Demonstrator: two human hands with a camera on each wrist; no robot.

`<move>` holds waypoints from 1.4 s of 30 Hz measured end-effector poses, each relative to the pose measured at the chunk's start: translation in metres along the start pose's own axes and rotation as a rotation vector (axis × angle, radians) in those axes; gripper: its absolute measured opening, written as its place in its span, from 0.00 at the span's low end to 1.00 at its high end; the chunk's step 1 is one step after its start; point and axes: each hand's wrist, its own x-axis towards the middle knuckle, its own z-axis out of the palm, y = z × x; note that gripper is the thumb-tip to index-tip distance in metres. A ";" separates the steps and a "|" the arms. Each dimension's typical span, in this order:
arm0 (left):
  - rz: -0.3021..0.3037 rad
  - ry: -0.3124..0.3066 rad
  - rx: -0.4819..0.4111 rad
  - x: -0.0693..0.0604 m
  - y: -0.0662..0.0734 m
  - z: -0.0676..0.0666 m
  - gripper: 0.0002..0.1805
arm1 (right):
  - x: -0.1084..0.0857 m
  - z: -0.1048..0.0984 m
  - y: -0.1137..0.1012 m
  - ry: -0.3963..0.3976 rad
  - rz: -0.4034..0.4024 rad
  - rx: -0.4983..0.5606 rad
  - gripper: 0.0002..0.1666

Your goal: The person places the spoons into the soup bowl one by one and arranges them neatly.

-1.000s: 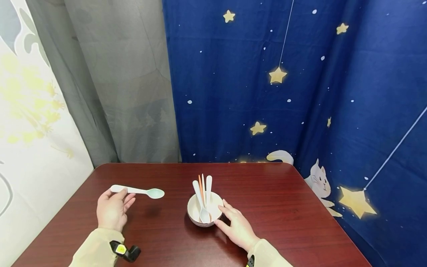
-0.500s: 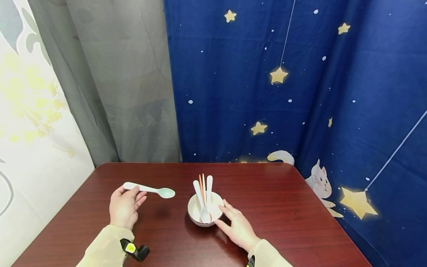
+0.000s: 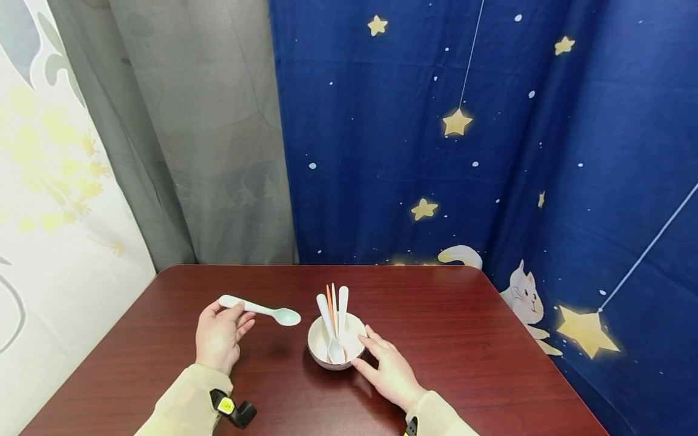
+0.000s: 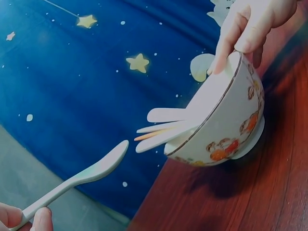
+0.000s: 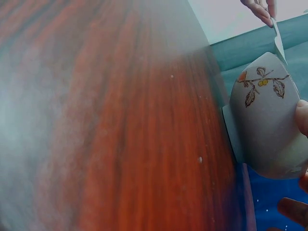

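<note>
My left hand (image 3: 219,339) pinches a white spoon (image 3: 252,307) by its handle, above the table. The spoon's pale green bowl end points right, towards the ceramic bowl, and is apart from it. The white bowl (image 3: 319,343) stands upright on the table; a floral pattern shows on its outside (image 4: 240,122) in the left wrist view. My right hand (image 3: 391,370) holds the bowl's right rim between thumb and fingers. Inside lean a white spoon (image 3: 335,351), another white handle (image 3: 342,303), and thin orange (image 3: 329,298) and white sticks (image 3: 334,295); their lower ends are partly hidden.
The dark red wooden table (image 3: 463,339) extends around both hands. Behind it hang a grey curtain (image 3: 218,151) and a blue star-patterned curtain (image 3: 382,139). A pale printed cloth (image 3: 65,272) hangs at the left. A black camera mount (image 3: 234,410) sits on the left wrist.
My left hand has moved right with the spoon, bringing it nearer the bowl. My right hand and the bowl have stayed in place.
</note>
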 end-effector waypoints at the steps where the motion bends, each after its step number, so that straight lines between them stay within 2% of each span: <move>1: 0.001 -0.005 0.001 -0.001 -0.001 0.001 0.11 | 0.000 0.000 0.000 0.000 0.001 0.002 0.32; 16: 0.006 -0.087 0.037 -0.011 -0.010 0.020 0.13 | 0.000 -0.001 0.000 0.005 -0.014 0.015 0.32; 29: -0.023 -0.123 0.055 -0.017 -0.023 0.034 0.13 | -0.001 0.000 0.000 0.006 -0.017 0.014 0.32; 42: -0.061 -0.139 0.097 -0.021 -0.034 0.045 0.21 | -0.001 -0.001 -0.001 0.001 -0.001 0.029 0.32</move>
